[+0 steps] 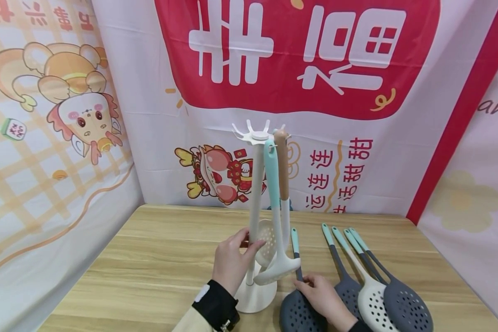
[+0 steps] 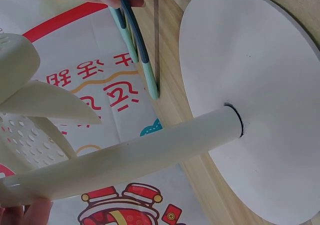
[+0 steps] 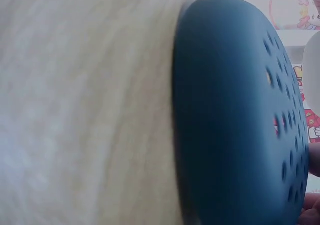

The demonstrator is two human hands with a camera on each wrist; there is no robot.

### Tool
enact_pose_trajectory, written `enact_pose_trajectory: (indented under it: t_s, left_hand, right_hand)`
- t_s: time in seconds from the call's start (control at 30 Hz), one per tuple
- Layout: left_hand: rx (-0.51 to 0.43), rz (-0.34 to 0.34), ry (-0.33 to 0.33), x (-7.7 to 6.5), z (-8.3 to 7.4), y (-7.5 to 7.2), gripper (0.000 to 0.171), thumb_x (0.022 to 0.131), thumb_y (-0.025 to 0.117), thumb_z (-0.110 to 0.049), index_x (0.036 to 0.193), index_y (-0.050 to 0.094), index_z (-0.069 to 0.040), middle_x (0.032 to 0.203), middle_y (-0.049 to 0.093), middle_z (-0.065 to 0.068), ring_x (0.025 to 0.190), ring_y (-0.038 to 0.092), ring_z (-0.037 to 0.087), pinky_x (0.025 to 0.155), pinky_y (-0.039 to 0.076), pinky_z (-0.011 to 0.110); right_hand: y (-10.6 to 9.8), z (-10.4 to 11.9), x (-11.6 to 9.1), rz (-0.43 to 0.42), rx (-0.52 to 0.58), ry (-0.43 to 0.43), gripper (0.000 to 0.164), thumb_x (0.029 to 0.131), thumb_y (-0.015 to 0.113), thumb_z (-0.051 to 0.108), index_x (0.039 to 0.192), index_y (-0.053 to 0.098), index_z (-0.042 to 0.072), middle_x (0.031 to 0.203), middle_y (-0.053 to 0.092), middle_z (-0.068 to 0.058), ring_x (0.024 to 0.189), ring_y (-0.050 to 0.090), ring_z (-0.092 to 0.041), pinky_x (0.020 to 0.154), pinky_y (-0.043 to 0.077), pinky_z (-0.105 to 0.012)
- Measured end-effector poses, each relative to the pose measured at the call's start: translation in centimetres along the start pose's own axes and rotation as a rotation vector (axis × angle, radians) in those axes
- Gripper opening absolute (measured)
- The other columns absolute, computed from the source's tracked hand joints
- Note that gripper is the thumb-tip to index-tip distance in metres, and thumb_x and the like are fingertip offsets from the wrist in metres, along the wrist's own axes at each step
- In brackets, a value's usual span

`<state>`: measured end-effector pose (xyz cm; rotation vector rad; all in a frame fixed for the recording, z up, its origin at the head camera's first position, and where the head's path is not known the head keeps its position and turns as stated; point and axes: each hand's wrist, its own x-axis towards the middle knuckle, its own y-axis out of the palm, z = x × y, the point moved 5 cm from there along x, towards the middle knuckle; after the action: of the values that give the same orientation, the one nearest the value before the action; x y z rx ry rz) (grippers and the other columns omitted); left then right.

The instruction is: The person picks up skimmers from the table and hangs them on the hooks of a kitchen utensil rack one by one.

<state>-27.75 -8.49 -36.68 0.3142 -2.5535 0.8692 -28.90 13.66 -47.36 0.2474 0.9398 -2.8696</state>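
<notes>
My left hand [image 1: 234,260] grips the pole of a white utensil stand [image 1: 256,193], low down above its round base. A white ladle [image 1: 279,267] with a mint handle hangs from the stand's hooked top, in front of a brown-handled white utensil [image 1: 283,170]. A white perforated bowl [image 1: 267,244] shows behind the ladle. To the right of the stand, my right hand [image 1: 321,295] pinches a dark grey skimmer [image 1: 300,313] around its neck. Its perforated head fills much of the right wrist view, standing close to the tabletop there.
Several mint-handled skimmers lie overlapping at the right, among them a white skimmer [image 1: 375,299] and a dark grey skimmer [image 1: 408,304]. The wooden table [image 1: 162,267] ends at a printed cloth backdrop [image 1: 145,152], with more cloth at both sides.
</notes>
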Motion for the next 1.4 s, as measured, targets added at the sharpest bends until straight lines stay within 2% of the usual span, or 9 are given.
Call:
enact_pose_trajectory:
  t_s: [0.57, 0.83, 1.0, 1.17, 1.4]
  left_hand:
    - [0.004, 0.0, 0.002, 0.0, 0.0, 0.0, 0.033, 0.087, 0.074, -0.036, 0.113, 0.07, -0.015, 0.095, 0.075, 0.003, 0.087, 0.072, 0.018, 0.073, 0.063, 0.033]
    - [0.0, 0.003, 0.002, 0.1, 0.1, 0.1, 0.033, 0.087, 0.074, -0.034, 0.114, 0.07, -0.015, 0.095, 0.075, 0.002, 0.087, 0.072, 0.017, 0.073, 0.063, 0.033]
    - [0.001, -0.001, 0.011, 0.1, 0.0, 0.0, 0.033, 0.087, 0.075, -0.034, 0.113, 0.07, -0.015, 0.094, 0.075, 0.002, 0.086, 0.072, 0.017, 0.072, 0.063, 0.032]
    - [-0.001, -0.003, 0.014, 0.1, 0.0, 0.0, 0.032, 0.087, 0.075, -0.034, 0.112, 0.071, -0.015, 0.093, 0.075, 0.002, 0.086, 0.072, 0.017, 0.072, 0.063, 0.032]
    - [0.001, 0.001, -0.01, 0.2, 0.1, 0.1, 0.031, 0.087, 0.074, -0.034, 0.111, 0.071, -0.016, 0.095, 0.075, 0.002, 0.088, 0.072, 0.018, 0.076, 0.063, 0.036]
  right_hand:
    - [-0.2, -0.1, -0.4, -0.026, 0.068, 0.015, 0.027, 0.096, 0.062, 0.026, 0.101, 0.07, 0.0, 0.075, 0.062, -0.004, 0.069, 0.053, -0.016, 0.061, 0.042, -0.027]
    - [-1.0, 0.6, -0.7, -0.053, 0.124, 0.044, 0.038, 0.097, 0.061, 0.027, 0.115, 0.066, -0.006, 0.087, 0.068, -0.005, 0.08, 0.06, -0.015, 0.071, 0.05, -0.031]
    - [-2.0, 1.4, -0.9, -0.104, 0.149, 0.025, 0.041, 0.098, 0.059, 0.024, 0.121, 0.062, -0.009, 0.085, 0.065, -0.007, 0.077, 0.057, -0.016, 0.067, 0.047, -0.029]
    - [-3.1, 2.3, -1.4, -0.19, 0.126, -0.017, 0.046, 0.097, 0.06, 0.027, 0.127, 0.059, -0.009, 0.079, 0.063, -0.004, 0.072, 0.054, -0.015, 0.061, 0.045, -0.026]
    - [-4.1, 3.4, -2.5, -0.295, 0.213, -0.079, 0.049, 0.096, 0.064, 0.028, 0.131, 0.057, -0.006, 0.069, 0.057, 0.001, 0.065, 0.05, -0.012, 0.058, 0.041, -0.023]
